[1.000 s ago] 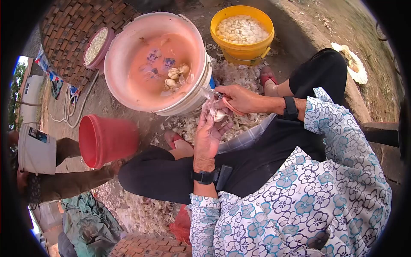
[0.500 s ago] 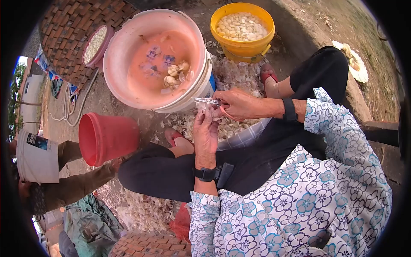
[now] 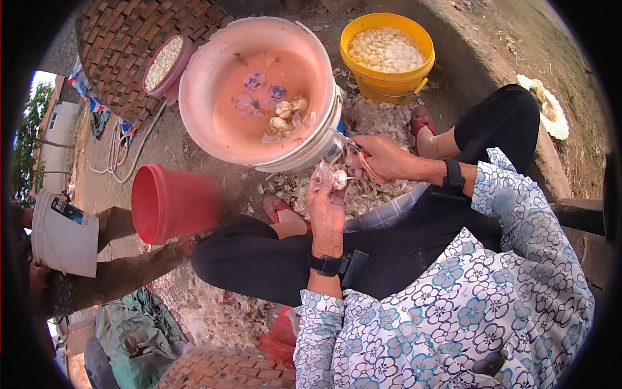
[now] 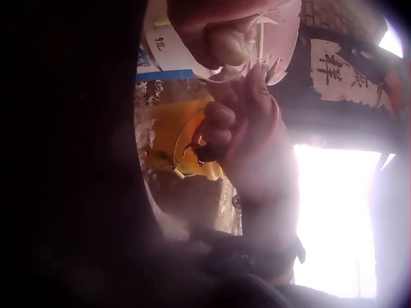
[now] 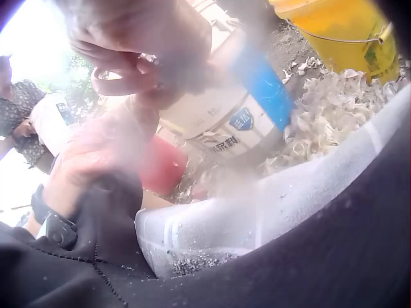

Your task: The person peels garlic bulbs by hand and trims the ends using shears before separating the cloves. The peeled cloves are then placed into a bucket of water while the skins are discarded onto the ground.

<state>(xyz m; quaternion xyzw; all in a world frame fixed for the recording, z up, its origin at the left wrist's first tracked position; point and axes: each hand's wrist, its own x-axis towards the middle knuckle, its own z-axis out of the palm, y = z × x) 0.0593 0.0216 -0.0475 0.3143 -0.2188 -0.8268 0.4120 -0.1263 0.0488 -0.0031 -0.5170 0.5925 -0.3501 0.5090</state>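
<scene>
In the head view, the left hand (image 3: pixel 327 214) holds a white garlic bulb (image 3: pixel 339 179) in its fingers, with loose papery skin around it. The right hand (image 3: pixel 389 157) grips scissors (image 3: pixel 370 170) with pinkish-orange handles. Their metal blades point up and left, just above the bulb and near the big bucket's side. From the left wrist, the garlic shows as a pale rounded shape (image 4: pixel 230 46) between blurred fingers, with the right hand (image 4: pixel 247 122) close by. A scissor handle loop (image 5: pixel 112 83) circles below the right hand's fingers in the right wrist view.
A large white bucket (image 3: pixel 194 126) with several garlic bulbs in its pink basin stands ahead. A yellow bucket (image 3: pixel 389 81) of peeled cloves is at its right, a red bucket (image 3: pixel 175 204) at the left. Garlic skins (image 3: pixel 369 120) litter the ground. Another person carries a white bucket (image 3: pixel 65 236).
Half a second ago the blades lay across the top of the garlic at the left fingers; now they are apart from it. The left hand has turned, showing the bulb. The head view has shifted slightly.
</scene>
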